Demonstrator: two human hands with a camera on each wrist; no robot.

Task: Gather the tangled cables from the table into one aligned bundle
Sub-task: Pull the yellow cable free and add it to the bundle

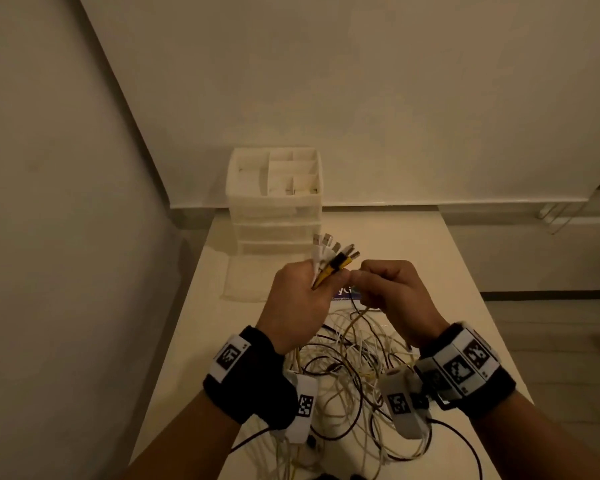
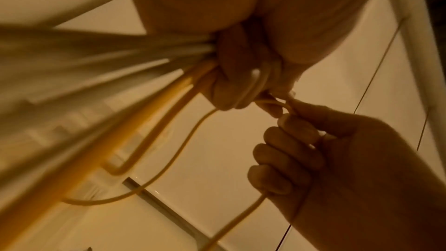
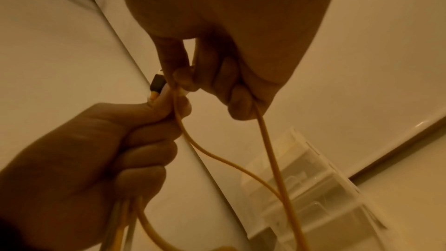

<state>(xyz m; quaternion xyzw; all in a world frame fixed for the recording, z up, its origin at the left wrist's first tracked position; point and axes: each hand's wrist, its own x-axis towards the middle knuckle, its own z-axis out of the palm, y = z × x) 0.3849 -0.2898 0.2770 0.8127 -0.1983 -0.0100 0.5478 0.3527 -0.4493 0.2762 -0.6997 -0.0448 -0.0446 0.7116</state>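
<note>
While both hands are being held raised above the table, the left hand is being kept curled round a bunch of cable ends, whose white, yellow and black plugs are fanning up and out past the thumb. Just beside it, the right hand is being kept closed, its thumb and forefinger pinching a yellow cable near the bunch, while the same cable is being trapped lower down under the curled remaining fingers. Between the two grips a slack loop is hanging.

Below the wrists, the tangled cables are lying heaped on the near middle of the table, white, yellow and dark strands crossing one another. Bare tabletop is being left open to the right of the hands, and the left edge is running close to the wall.

At the far edge, a white drawer organizer is standing against the wall; whether anything is lying in its open top compartments cannot be told. A blue-printed card is partly hidden under the hands.
</note>
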